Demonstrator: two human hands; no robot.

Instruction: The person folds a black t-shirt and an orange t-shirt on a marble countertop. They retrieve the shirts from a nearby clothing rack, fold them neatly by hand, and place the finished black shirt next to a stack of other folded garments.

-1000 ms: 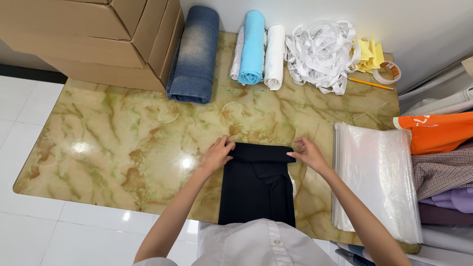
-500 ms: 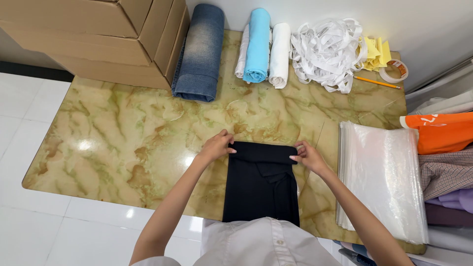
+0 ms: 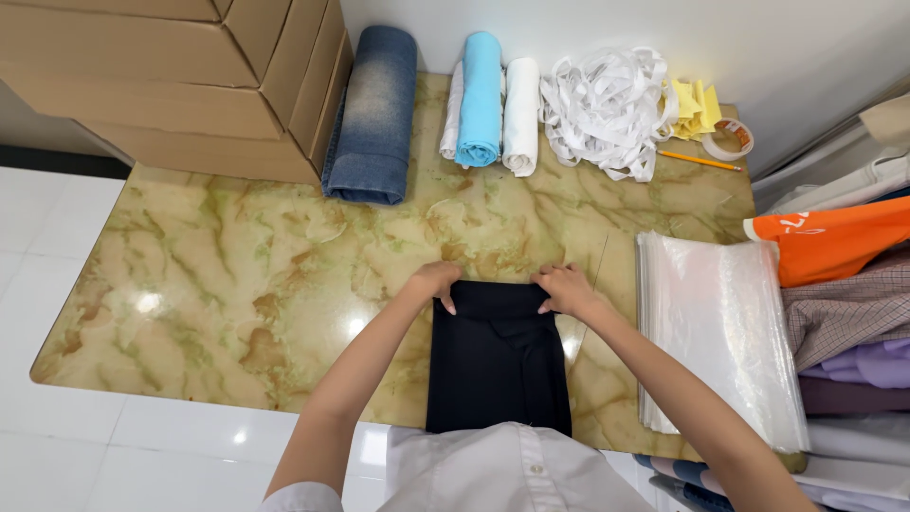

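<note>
A black folded garment (image 3: 498, 360) lies lengthwise on the marble-patterned table (image 3: 237, 284), its near end at the table's front edge. My left hand (image 3: 438, 283) grips its far left corner, fingers curled over the fabric. At the far right corner my right hand (image 3: 563, 288) pinches the same edge. That far edge looks rolled or folded slightly toward me.
Cardboard boxes (image 3: 180, 76) fill the back left. A rolled denim piece (image 3: 374, 114), light blue roll (image 3: 481, 100) and white roll (image 3: 521, 114) lie at the back, beside tangled white straps (image 3: 607, 109), yellow scraps, a tape roll (image 3: 728, 139) and a pencil. Clear plastic bags (image 3: 720, 332) and stacked clothes (image 3: 844, 303) sit right.
Both hands have drawn closer together on the garment's far edge and curled over it, and the edge has begun to fold toward me. The view shifted slightly.
</note>
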